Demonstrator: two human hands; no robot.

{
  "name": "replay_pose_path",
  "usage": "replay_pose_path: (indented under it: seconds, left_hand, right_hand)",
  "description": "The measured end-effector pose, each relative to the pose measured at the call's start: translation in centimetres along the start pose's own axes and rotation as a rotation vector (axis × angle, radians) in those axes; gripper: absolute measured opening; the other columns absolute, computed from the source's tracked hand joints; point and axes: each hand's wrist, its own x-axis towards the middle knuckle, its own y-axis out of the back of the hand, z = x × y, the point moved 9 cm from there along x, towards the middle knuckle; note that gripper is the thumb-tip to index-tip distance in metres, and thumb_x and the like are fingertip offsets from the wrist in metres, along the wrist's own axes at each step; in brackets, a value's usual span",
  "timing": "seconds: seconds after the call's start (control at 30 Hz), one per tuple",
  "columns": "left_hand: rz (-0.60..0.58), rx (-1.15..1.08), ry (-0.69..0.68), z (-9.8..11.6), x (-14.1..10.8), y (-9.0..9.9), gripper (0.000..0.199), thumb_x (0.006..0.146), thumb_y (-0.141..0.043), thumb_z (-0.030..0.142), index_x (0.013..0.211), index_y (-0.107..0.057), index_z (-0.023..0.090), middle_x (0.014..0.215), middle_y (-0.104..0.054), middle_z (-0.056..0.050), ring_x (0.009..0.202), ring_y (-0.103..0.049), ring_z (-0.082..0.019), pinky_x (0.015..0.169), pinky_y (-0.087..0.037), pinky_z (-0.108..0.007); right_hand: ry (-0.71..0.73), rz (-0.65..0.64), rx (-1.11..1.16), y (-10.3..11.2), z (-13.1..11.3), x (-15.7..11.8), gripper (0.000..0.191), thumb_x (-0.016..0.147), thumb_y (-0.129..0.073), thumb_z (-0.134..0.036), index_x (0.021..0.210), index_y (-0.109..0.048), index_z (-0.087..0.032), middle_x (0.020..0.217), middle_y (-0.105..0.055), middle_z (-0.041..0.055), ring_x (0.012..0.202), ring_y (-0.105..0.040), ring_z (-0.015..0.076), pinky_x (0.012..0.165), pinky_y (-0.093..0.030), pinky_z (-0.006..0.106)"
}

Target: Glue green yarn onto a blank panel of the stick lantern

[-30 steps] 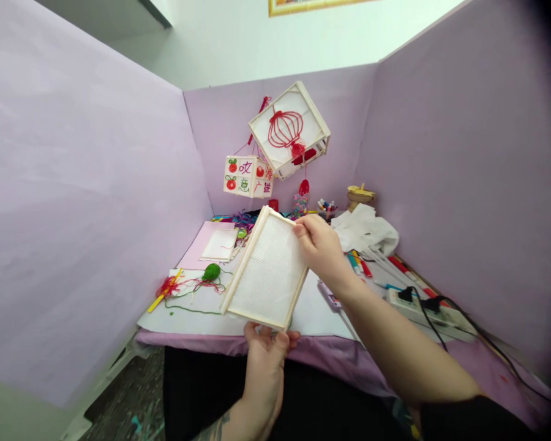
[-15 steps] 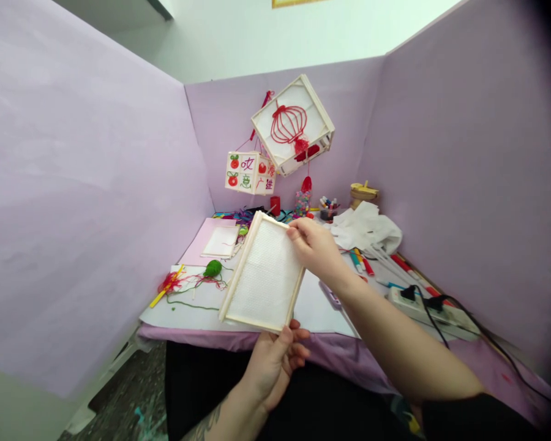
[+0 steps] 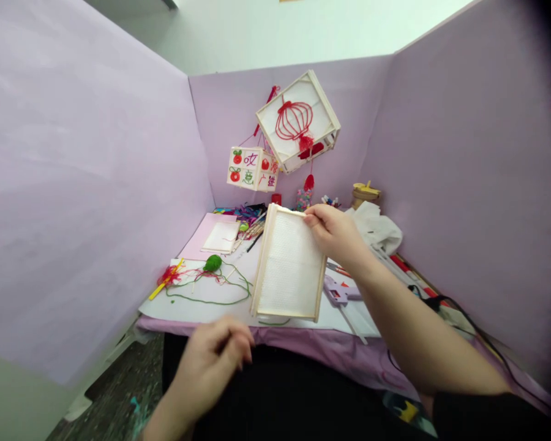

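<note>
We had lilac walls [image 3: 87,171] on the left, back and right, with the table [image 3: 152,307] between them, white sheet [image 3: 220,311] on top. Big lantern [image 3: 287,144] was tilted in front of the back wall, red lantern motif on its face. The frame [image 3: 290,263], wood edges with white mesh-textured fill, was up in front of us over the table's near part, long side roughly upright. Small lantern [image 3: 245,167] sat lower and left of the big one, red fruit and characters on its sides. Our right hand [image 3: 338,237] had the frame by its top right corner, thumb and fingers clamped on the edge. Our left hand [image 3: 213,362] was apart from the frame, below and left of it, near the table's front edge; fingers curled in and motion-blurred, so we couldn't tell if the tips met. White cloth [image 3: 377,228] lay beyond the right forearm, yellow-topped tub [image 3: 366,195] behind it. Flat panel [image 3: 224,236] lay back left, partly on a pink sheet [image 3: 196,240]. Glue gun [image 3: 340,290] was just right of the frame. Smallest stuff: green yarn ball [image 3: 212,263], red yarn [image 3: 168,275] on the left with a yellow stick [image 3: 157,290] across it, red cup [image 3: 276,199] at the back.
</note>
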Motion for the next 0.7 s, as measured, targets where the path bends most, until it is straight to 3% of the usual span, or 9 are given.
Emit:
replay_pose_path:
  seconds: [0.03,0.07,0.1,0.23,0.43,0.6,0.7]
  left_hand:
    - [0.199,0.147,-0.080,1.1,0.5,2.5,0.031,0.089,-0.055,0.044,0.087,-0.066,0.015,0.071,-0.064,-0.003,0.062,-0.059,-0.014,0.058,-0.047,-0.023]
    - [0.322,0.258,-0.136,1.8,1.2,4.0,0.034,0.089,-0.054,0.045,0.098,-0.064,0.014,0.081,-0.065,-0.006,0.072,-0.061,-0.016,0.063,-0.048,-0.025]
    - [0.343,0.333,-0.178,2.0,2.2,4.3,0.041,0.090,-0.052,0.046,0.111,-0.061,0.013,0.084,-0.065,-0.006,0.071,-0.061,-0.016,0.063,-0.049,-0.026]
    - [0.208,0.544,-0.218,0.4,5.8,2.3,0.055,0.096,-0.039,0.046,0.135,-0.049,0.008,0.082,-0.065,-0.007,0.072,-0.062,-0.019,0.070,-0.050,-0.031]
    - [0.319,0.772,-0.205,-1.4,6.5,2.6,0.054,0.097,-0.033,0.041,0.139,-0.047,0.009,0.107,-0.067,-0.016,0.094,-0.065,-0.027,0.080,-0.052,-0.040]
    - [0.320,0.775,-0.234,-2.5,7.6,2.4,0.055,0.098,-0.033,0.038,0.141,-0.043,0.005,0.126,-0.062,-0.021,0.113,-0.061,-0.030,0.092,-0.051,-0.043]
    - [0.337,0.750,-0.267,-2.8,8.1,2.1,0.056,0.098,-0.031,0.036,0.142,-0.041,0.004,0.130,-0.059,-0.022,0.117,-0.059,-0.029,0.095,-0.050,-0.043]
  right_hand:
    - [0.013,-0.032,-0.015,-0.4,-0.2,0.1,0.018,0.087,-0.045,-0.024,0.080,-0.061,-0.020,0.082,-0.066,0.0047,0.078,-0.058,0.0193,0.070,-0.039,0.029]
    - [0.023,-0.064,-0.028,-1.0,-0.5,0.2,0.018,0.087,-0.045,-0.023,0.081,-0.061,-0.019,0.082,-0.067,0.0049,0.079,-0.058,0.0191,0.071,-0.039,0.029]
    - [0.029,-0.096,-0.040,-1.6,-0.7,0.3,0.019,0.087,-0.045,-0.023,0.081,-0.062,-0.019,0.083,-0.067,0.0051,0.080,-0.058,0.0189,0.071,-0.039,0.028]
    - [0.025,-0.177,-0.083,-3.8,-1.4,1.0,0.021,0.089,-0.045,-0.022,0.083,-0.064,-0.018,0.086,-0.069,0.0061,0.081,-0.059,0.0188,0.072,-0.039,0.028]
    - [0.013,-0.231,-0.093,-6.2,-1.0,2.9,0.020,0.090,-0.047,-0.019,0.086,-0.067,-0.017,0.092,-0.070,0.0080,0.087,-0.061,0.0200,0.076,-0.039,0.028]
    - [-0.016,-0.248,-0.055,-8.2,0.4,3.6,0.020,0.088,-0.048,-0.018,0.081,-0.067,-0.017,0.085,-0.070,0.0064,0.082,-0.062,0.0194,0.074,-0.042,0.028]
    - [-0.021,-0.217,-0.021,-8.7,1.0,4.0,0.020,0.088,-0.049,-0.019,0.085,-0.068,-0.018,0.091,-0.070,0.0069,0.089,-0.062,0.0196,0.080,-0.045,0.030]
